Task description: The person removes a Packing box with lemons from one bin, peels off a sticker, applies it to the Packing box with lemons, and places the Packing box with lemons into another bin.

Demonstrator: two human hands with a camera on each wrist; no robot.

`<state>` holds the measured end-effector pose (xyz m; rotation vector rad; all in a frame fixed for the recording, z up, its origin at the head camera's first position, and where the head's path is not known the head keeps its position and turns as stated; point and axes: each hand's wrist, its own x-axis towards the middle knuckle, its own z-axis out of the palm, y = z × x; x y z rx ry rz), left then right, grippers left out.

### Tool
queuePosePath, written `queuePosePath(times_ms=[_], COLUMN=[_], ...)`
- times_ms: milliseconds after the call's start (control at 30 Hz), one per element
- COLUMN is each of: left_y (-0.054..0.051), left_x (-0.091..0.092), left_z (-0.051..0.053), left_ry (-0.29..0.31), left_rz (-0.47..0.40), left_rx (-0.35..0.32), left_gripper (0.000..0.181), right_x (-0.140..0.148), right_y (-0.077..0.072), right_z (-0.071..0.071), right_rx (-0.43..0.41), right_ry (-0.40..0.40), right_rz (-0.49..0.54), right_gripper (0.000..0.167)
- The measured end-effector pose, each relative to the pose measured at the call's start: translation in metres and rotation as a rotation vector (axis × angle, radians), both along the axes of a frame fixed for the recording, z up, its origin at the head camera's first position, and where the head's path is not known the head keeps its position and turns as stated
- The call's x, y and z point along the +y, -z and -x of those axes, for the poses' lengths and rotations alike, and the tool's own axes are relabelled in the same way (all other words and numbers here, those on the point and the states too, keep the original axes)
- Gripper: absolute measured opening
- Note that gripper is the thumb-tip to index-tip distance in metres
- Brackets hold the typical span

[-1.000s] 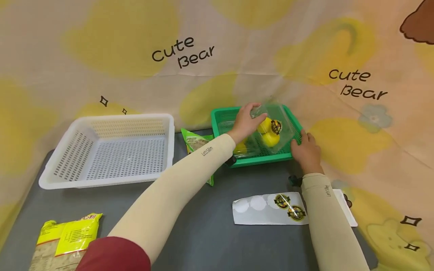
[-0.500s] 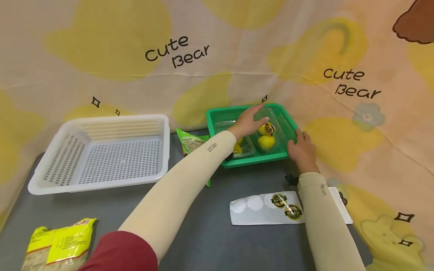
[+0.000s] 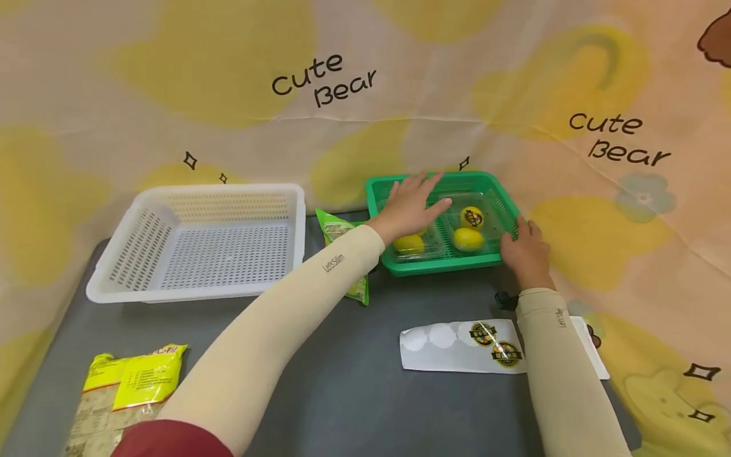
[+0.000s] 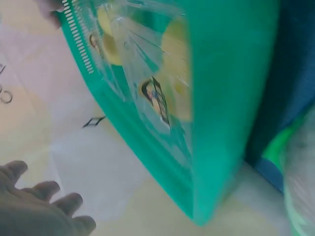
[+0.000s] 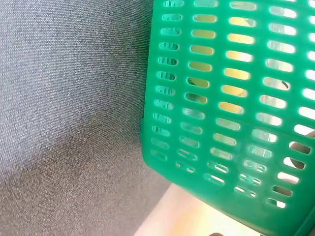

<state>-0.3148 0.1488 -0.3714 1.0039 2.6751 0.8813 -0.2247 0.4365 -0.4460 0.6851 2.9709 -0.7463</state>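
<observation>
My left hand point(image 3: 408, 206) hovers over the left part of the green basket point(image 3: 440, 263), its fingers straight and spread, holding nothing. In the left wrist view these fingertips point(image 4: 69, 202) stand apart from the basket. My right hand point(image 3: 525, 251) grips the basket's right rim. Inside, two clear plastic boxes lie side by side. The right box point(image 3: 492, 219) holds yellow lemons point(image 3: 469, 240) and carries a round black-and-gold sticker point(image 3: 471, 218). Lemons point(image 3: 408, 245) also show in the left box, which my left hand partly hides; the left wrist view shows a sticker point(image 4: 156, 101) on it.
A white perforated basket point(image 3: 194, 296) stands at the left. A green bag point(image 3: 358, 291) lies against the green basket, partly behind my left arm. A yellow-topped bag point(image 3: 125, 393) lies front left. A sticker sheet point(image 3: 434, 352) lies near my right forearm. Printed cloth hangs behind.
My left hand has lowered the right-hand clear box flat into the green basket, let go of it and moved left over the other box. My right hand stays at the rim.
</observation>
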Motion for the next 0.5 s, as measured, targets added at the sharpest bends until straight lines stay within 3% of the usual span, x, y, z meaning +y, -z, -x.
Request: queuePosePath(times_ms=[133,233,333,500], left_y=[-0.004,-0.002,0.002,0.008], left_x=[-0.021,-0.038,-0.056,-0.084], left_z=[-0.011,-0.022,-0.032,-0.045], left_ry=[-0.100,-0.169,-0.239,-0.322], left_rz=[0.008,-0.003,0.004,0.094], left_rx=[0.065,0.114,0.233,0.474], left_gripper=[0.070,0.071,0.072,0.074], right_x=[0.008,0.012,0.014,-0.006], right_y=[0.000,0.003,0.004,-0.001], right_z=[0.004,-0.003,-0.009,-0.015], right_rx=[0.002,-0.009,0.015,0.151], right_ry=[-0.033,-0.033,-0.008,0.023], right_rz=[-0.007,-0.025,-0.059,-0.135], right_gripper=[0.072,0.074,0.078,0.081])
